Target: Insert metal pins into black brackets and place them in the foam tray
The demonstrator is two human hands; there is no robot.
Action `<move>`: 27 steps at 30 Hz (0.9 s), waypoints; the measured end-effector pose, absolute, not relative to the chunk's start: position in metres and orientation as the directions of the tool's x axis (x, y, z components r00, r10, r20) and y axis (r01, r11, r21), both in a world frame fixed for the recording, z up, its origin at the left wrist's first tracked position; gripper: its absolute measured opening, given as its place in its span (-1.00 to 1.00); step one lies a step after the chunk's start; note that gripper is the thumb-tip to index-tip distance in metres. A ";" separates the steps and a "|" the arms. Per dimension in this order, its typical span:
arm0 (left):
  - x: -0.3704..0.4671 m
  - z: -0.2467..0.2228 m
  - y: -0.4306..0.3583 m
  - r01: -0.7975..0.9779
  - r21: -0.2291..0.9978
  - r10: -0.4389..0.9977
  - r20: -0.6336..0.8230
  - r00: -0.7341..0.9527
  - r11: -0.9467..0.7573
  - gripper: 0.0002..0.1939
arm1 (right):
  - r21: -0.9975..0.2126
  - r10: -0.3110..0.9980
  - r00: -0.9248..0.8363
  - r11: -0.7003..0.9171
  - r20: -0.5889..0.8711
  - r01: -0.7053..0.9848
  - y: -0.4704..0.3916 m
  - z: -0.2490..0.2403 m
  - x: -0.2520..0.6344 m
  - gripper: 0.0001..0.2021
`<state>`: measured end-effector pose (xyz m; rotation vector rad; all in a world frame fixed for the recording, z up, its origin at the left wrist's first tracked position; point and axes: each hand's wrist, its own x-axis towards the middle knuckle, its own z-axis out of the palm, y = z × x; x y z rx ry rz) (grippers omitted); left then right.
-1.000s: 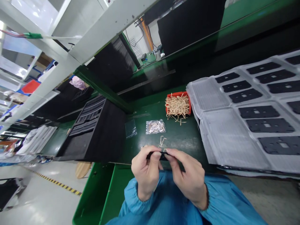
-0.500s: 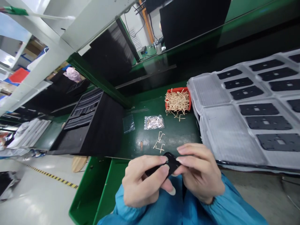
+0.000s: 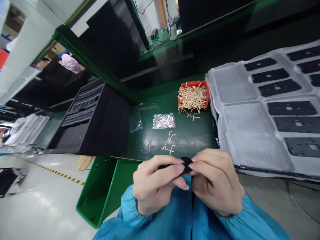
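A small black flat part (image 3: 186, 163) is held between my two hands at the front edge of the green workbench. My left hand (image 3: 158, 181) pinches its left side between thumb and fingers. On the right end, the fingertips of my right hand (image 3: 216, 180) are closed. Most of the part is covered by my fingers, so its full shape cannot be made out. Just beyond my hands lie several thin beige bent pieces (image 3: 169, 146). Farther back is a clear zip bag (image 3: 164, 121) of small pieces, and a red bin (image 3: 207, 96) heaped with more beige pieces.
To the right, white padded trays (image 3: 246, 140) carry several black plates (image 3: 292, 108). A black divided box (image 3: 105, 123) stands at the left. An flat clear bag (image 3: 135, 122) and a small brown scrap (image 3: 149, 145) lie on the workbench (image 3: 197, 133). A green bin (image 3: 97, 193) sits below.
My right hand has closed in with its fingers drawn together on the black part. The part has turned and shows less of its face. The view has shifted a little.
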<state>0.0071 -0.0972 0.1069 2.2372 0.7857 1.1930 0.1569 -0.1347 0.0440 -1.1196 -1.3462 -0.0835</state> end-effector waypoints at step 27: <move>-0.008 0.089 -0.073 0.481 0.808 0.864 0.067 0.499 -0.340 -0.85 | -0.793 0.761 0.297 0.433 0.576 0.429 -0.117 0.018 0.159 -0.75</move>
